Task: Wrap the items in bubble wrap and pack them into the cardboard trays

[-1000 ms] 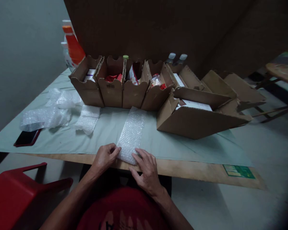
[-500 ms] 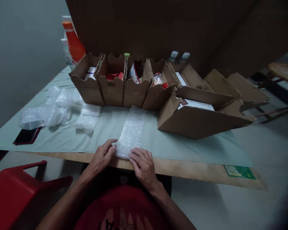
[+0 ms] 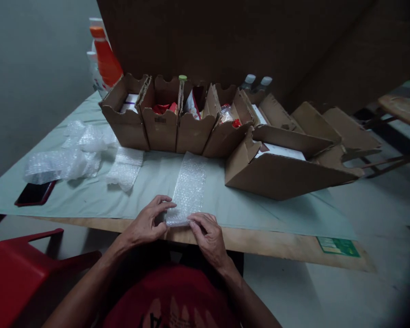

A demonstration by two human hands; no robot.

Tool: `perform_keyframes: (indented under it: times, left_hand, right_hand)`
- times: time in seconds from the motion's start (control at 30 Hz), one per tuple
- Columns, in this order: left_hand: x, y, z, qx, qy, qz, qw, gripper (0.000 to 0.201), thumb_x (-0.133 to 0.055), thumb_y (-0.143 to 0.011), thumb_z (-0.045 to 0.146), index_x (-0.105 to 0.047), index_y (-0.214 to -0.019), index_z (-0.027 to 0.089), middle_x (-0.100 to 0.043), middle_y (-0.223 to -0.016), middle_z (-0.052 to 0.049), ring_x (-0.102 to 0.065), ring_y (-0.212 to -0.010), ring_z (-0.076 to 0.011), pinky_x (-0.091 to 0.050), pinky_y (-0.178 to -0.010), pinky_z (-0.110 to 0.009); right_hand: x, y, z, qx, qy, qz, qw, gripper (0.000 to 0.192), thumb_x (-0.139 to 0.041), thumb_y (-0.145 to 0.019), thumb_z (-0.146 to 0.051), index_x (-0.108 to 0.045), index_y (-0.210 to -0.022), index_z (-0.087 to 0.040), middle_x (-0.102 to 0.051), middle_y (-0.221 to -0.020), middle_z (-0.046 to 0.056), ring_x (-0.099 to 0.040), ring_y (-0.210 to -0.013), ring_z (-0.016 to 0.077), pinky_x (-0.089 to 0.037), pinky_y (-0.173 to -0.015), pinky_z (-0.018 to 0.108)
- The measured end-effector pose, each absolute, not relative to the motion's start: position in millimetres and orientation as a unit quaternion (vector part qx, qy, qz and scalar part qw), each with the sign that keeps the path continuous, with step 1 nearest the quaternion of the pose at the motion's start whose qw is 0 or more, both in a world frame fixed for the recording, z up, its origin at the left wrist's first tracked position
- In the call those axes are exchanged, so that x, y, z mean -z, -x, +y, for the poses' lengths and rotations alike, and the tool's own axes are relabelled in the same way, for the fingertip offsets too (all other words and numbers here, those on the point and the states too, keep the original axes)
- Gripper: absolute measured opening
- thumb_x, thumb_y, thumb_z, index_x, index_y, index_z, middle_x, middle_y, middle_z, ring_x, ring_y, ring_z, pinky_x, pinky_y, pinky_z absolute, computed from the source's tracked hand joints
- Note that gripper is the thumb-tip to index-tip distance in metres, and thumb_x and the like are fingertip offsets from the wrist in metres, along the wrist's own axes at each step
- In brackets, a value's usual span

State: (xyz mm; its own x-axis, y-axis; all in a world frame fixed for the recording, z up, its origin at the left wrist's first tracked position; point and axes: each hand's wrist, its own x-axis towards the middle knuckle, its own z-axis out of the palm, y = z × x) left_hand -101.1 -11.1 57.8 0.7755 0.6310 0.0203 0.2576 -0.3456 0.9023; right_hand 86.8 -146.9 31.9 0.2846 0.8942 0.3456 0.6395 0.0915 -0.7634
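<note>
A strip of bubble wrap [image 3: 189, 180] lies flat on the pale green cloth, its near end at the table's front edge. My left hand [image 3: 150, 217] rests at its near left corner, thumb and fingers apart, with the fingertips on the wrap. At the near right corner my right hand [image 3: 208, 234] pinches the edge between thumb and fingers. To the left lie a smaller bubble wrap piece [image 3: 125, 167] and a crumpled heap of bubble wrap [image 3: 66, 164].
Cardboard bins [image 3: 162, 132] holding packets and boxes line the back of the table; one wide bin [image 3: 280, 175] sits forward at the right. A phone [image 3: 35, 193] lies at the left. An orange bottle [image 3: 105, 61] stands behind, and a red plastic stool [image 3: 23, 269] is below left.
My left hand's fingers have spread and reached further over the wrap. My right fingers have closed into a pinch at the near edge. The wrap's near end has shifted slightly.
</note>
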Motion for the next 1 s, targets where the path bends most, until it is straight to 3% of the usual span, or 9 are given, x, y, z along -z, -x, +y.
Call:
perform_keyframes:
  times: [0.07,0.17,0.23,0.43,0.57,0.7,0.8,1.0]
  left_hand:
    - [-59,101,-10,-0.179,-0.798,0.259,0.515,0.057,-0.052,-0.066,0.015,-0.068,-0.120,0.021,-0.059,-0.128,-0.011,-0.058,-0.120,-0.0254,-0.053,-0.095,-0.036]
    - [-62,101,-8,-0.180,-0.793,0.245,0.528,0.059,-0.050,-0.064,0.015,-0.066,-0.121,0.021,-0.063,-0.123,-0.010,-0.062,-0.110,-0.0232,-0.053,-0.096,-0.038]
    - [-62,100,-9,-0.190,-0.790,0.255,0.524,0.054,-0.054,-0.068,0.017,-0.066,-0.121,0.019,-0.064,-0.119,-0.010,-0.063,-0.101,-0.0216,-0.054,-0.092,-0.037]
    - [-56,92,-15,-0.210,-0.788,0.314,0.486,0.026,-0.057,-0.084,0.029,-0.071,-0.105,0.019,-0.071,-0.105,-0.009,-0.065,-0.100,-0.0222,-0.051,-0.091,-0.035]
    - [-51,87,-14,-0.206,-0.781,0.355,0.470,0.023,-0.056,-0.086,0.034,-0.072,-0.093,0.018,-0.074,-0.091,-0.008,-0.066,-0.086,-0.0207,-0.051,-0.080,-0.033]
    - [-48,84,-13,-0.189,-0.768,0.391,0.470,0.035,-0.056,-0.086,0.038,-0.072,-0.109,0.016,-0.075,-0.094,-0.008,-0.064,-0.077,-0.0186,-0.049,-0.067,-0.029]
    - [-48,81,-16,-0.210,-0.770,0.397,0.453,0.047,-0.057,-0.087,0.039,-0.065,-0.126,0.014,-0.074,-0.106,-0.009,-0.063,-0.078,-0.0178,-0.050,-0.067,-0.028]
    - [-45,81,-22,-0.234,-0.785,0.377,0.432,0.037,-0.054,-0.091,0.035,-0.069,-0.119,0.016,-0.074,-0.111,-0.010,-0.068,-0.093,-0.0201,-0.053,-0.078,-0.030]
  right_hand:
    - [-31,-88,-147,-0.149,0.667,-0.568,0.459,0.015,-0.057,-0.098,-0.025,-0.072,-0.099,-0.024,-0.077,-0.096,0.004,-0.069,-0.093,0.0202,-0.052,-0.088,0.036]
    - [-29,-90,-146,-0.161,0.678,-0.547,0.464,0.015,-0.057,-0.098,-0.027,-0.073,-0.099,-0.024,-0.076,-0.095,0.004,-0.068,-0.092,0.0203,-0.053,-0.084,0.035]
    - [-28,-90,-145,-0.170,0.683,-0.538,0.465,0.016,-0.058,-0.098,-0.028,-0.073,-0.100,-0.024,-0.076,-0.095,0.004,-0.068,-0.093,0.0206,-0.053,-0.083,0.034]
    - [-29,-90,-141,-0.178,0.675,-0.550,0.459,0.015,-0.059,-0.097,-0.028,-0.073,-0.099,-0.024,-0.075,-0.094,0.004,-0.067,-0.092,0.0207,-0.054,-0.083,0.035]
    - [-28,-97,-142,-0.152,0.679,-0.564,0.445,0.021,-0.066,-0.092,-0.030,-0.071,-0.112,-0.024,-0.075,-0.107,0.006,-0.067,-0.101,0.0232,-0.054,-0.090,0.039]
    - [-25,-102,-145,-0.147,0.697,-0.551,0.434,0.022,-0.063,-0.094,-0.028,-0.072,-0.113,-0.025,-0.076,-0.104,0.006,-0.067,-0.096,0.0227,-0.055,-0.087,0.037]
    - [-23,-102,-145,-0.153,0.702,-0.537,0.443,0.023,-0.061,-0.095,-0.027,-0.073,-0.114,-0.025,-0.077,-0.102,0.005,-0.068,-0.093,0.0214,-0.056,-0.085,0.035]
    - [-20,-101,-144,-0.143,0.705,-0.532,0.447,0.022,-0.060,-0.094,-0.027,-0.075,-0.111,-0.024,-0.077,-0.098,0.005,-0.068,-0.090,0.0214,-0.056,-0.083,0.034]
